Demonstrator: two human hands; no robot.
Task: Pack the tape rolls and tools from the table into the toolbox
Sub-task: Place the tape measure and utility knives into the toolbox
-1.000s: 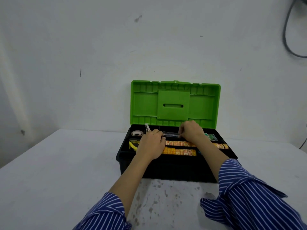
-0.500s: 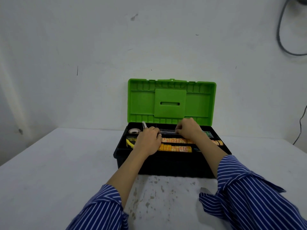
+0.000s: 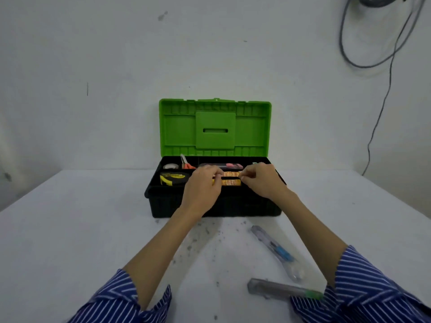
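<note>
Both hands, left (image 3: pixel 202 185) and right (image 3: pixel 260 180), now pinch the orange strip (image 3: pixel 229 178) nearer in the toolbox (image 3: pixel 163 206); two knives (image 3: pixel 276 251) wait on the desk (image 3: pixel 70 229).

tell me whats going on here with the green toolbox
A person is packing a toolbox whose green lid stands open. Both the left hand and the right hand are over its tray, fingers at an orange strip-like item. A yellow tape measure, a tape roll and scissors already sit inside. Two tools remain on the table: a clear one with a blue slider and a grey one with a green end.
</note>
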